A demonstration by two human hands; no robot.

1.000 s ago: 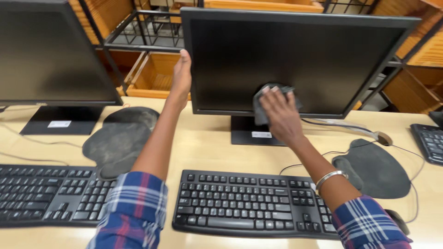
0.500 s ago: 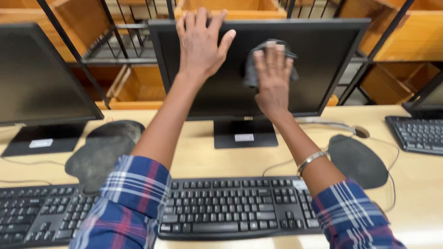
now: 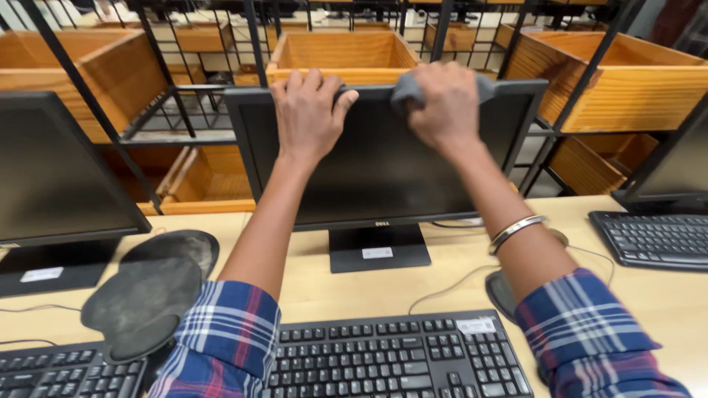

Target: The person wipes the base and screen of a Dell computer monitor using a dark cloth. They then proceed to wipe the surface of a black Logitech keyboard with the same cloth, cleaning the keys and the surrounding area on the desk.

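**Both hands on the monitor's top edge**

Your left hand (image 3: pixel 310 110) clamps the middle monitor (image 3: pixel 376 169) along its top, seemingly to brace it. Your right hand (image 3: pixel 442 99) presses a grey cloth (image 3: pixel 405 90) there. Three monitors, three keyboards, probably two mouse pads show.

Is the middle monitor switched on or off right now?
Off, as far as it shows: the monitor screen is uniformly dark, with no image or glow. Whether it is powered or asleep cannot be told.
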